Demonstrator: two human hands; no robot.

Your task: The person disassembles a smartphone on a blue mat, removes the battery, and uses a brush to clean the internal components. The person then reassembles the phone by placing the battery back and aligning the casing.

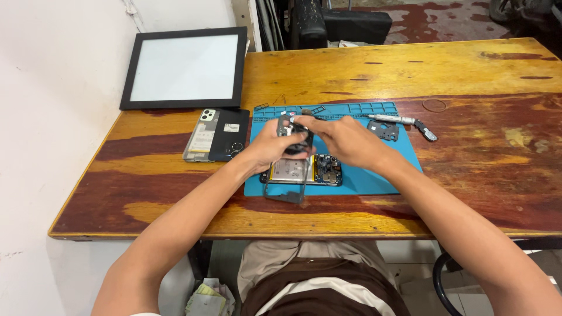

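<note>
On the worn wooden bench, over the blue mat [374, 175], your left hand [270, 146] and right hand [345, 139] both grip a dark frame [294, 140] above the opened phone [304, 171]. You seem mid-disassembly; next, ease it apart gently.

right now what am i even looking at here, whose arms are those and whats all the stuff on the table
The one picture comes from a camera worn on a person's head, looking down at their own bare arms. The left hand and right hand together hold a small dark phone part above an opened phone. That phone lies on a blue work mat on a wooden table. A screwdriver lies on the mat; a phone back cover and a black-framed panel lie left of it.
</note>
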